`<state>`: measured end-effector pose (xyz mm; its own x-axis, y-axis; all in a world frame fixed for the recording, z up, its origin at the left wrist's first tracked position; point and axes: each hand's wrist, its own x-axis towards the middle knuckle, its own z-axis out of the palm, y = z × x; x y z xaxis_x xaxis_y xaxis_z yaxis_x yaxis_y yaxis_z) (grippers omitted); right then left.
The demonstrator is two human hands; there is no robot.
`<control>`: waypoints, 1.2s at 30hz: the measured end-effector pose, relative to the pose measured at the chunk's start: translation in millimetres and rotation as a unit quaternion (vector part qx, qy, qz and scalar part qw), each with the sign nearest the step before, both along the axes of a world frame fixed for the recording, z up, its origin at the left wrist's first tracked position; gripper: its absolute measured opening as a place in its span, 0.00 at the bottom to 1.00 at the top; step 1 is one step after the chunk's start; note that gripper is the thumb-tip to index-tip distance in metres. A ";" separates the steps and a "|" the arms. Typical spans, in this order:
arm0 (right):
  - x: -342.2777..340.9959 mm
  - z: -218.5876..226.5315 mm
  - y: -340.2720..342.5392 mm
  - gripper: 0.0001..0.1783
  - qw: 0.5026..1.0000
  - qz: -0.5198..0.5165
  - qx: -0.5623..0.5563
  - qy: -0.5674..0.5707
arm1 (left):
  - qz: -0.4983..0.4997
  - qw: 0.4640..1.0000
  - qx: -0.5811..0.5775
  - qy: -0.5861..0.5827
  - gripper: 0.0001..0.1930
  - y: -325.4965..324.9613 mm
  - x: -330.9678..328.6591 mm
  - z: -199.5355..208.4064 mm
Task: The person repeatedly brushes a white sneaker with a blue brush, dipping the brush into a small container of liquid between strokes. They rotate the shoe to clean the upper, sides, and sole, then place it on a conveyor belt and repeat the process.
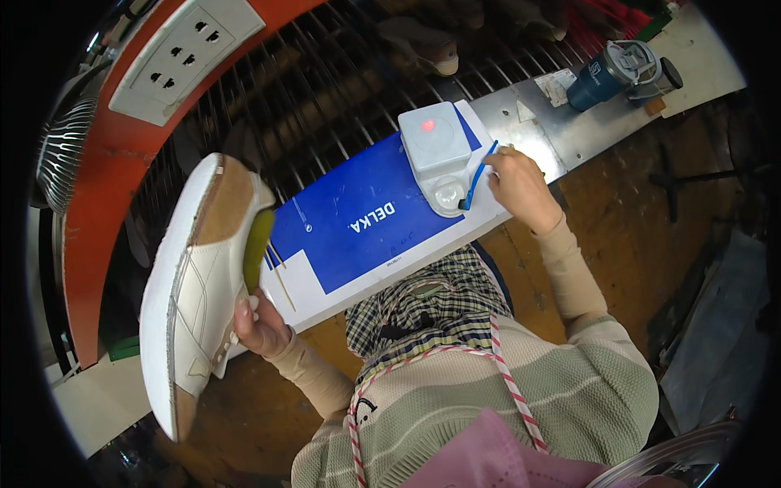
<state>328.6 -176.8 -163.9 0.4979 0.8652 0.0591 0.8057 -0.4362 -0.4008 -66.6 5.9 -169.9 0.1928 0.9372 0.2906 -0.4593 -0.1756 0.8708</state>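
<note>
Left hand: curled, gripping a white shoe by its upper
Right hand: fingers pinched around a slim blue brush
Shoe: held up left of the blue-and-white box, sole facing left
Brush head: beside the round dish of the white dispenser; touching, I can't tell

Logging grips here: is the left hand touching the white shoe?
Touching: the head view shows the left hand holding up the white shoe by its edge.
</note>
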 end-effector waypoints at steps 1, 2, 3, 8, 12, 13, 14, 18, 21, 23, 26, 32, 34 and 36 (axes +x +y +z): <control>10.3 -20.6 -5.4 0.17 0.995 0.002 -0.096 0.005 | -0.060 0.994 -0.036 -0.081 0.39 -6.0 6.6 -0.1; 12.3 -41.5 -9.3 0.19 0.998 0.040 0.000 -0.042 | -0.054 0.993 -0.051 -0.092 0.41 -8.7 15.2 -1.4; 14.0 -59.1 -13.0 0.20 0.993 0.058 0.059 -0.082 | -0.047 0.991 -0.067 -0.104 0.43 -10.4 22.1 -2.5; 20.0 -97.0 -23.5 0.19 0.974 0.146 0.151 -0.081 | -0.257 0.898 -0.015 -0.356 0.67 -0.4 21.1 4.8; 15.7 -83.9 -36.8 0.14 0.979 0.148 0.120 -0.072 | 0.089 0.973 -0.053 -0.204 0.64 2.6 8.8 16.3; 11.0 -79.2 -41.3 0.13 0.988 0.130 0.075 -0.044 | 0.120 0.975 -0.047 -0.183 0.63 2.5 9.2 17.8; 7.4 -75.0 -43.8 0.12 0.993 0.112 0.024 -0.016 | 0.150 0.978 -0.023 -0.144 0.62 2.4 9.6 19.0; -3.7 -64.5 -42.5 0.07 0.985 0.096 0.113 -0.086 | -0.159 0.939 0.066 -0.298 0.65 13.3 3.3 23.1; -8.5 -62.7 -34.9 0.05 0.984 0.073 0.129 -0.099 | -0.090 0.969 0.018 -0.230 0.63 11.5 -6.7 14.2; -10.8 -62.4 -29.6 0.04 0.986 0.072 0.110 -0.106 | -0.066 0.976 -0.032 -0.203 0.59 8.7 -8.6 6.7; -13.0 -60.6 -26.2 0.04 0.989 0.083 0.078 -0.097 | -0.258 0.934 -0.038 -0.246 0.55 12.1 1.2 2.5; -16.0 -59.7 -26.1 0.04 0.984 0.066 0.127 -0.107 | -0.089 0.996 -0.019 -0.025 0.47 2.8 25.4 6.6; -16.5 -62.3 -24.0 0.03 0.985 0.071 0.112 -0.115 | -0.050 0.998 -0.012 0.047 0.46 -0.1 27.6 0.3; -15.3 -64.3 -24.1 0.03 0.989 0.060 0.105 -0.084 | -0.053 0.985 0.091 0.133 0.38 3.9 26.9 -8.2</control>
<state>313.3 -200.9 -228.2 0.3607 0.8772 0.3168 0.9092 -0.2549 -0.3293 -39.7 9.8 -178.0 0.3794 0.8445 0.3779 -0.2428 -0.3032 0.9215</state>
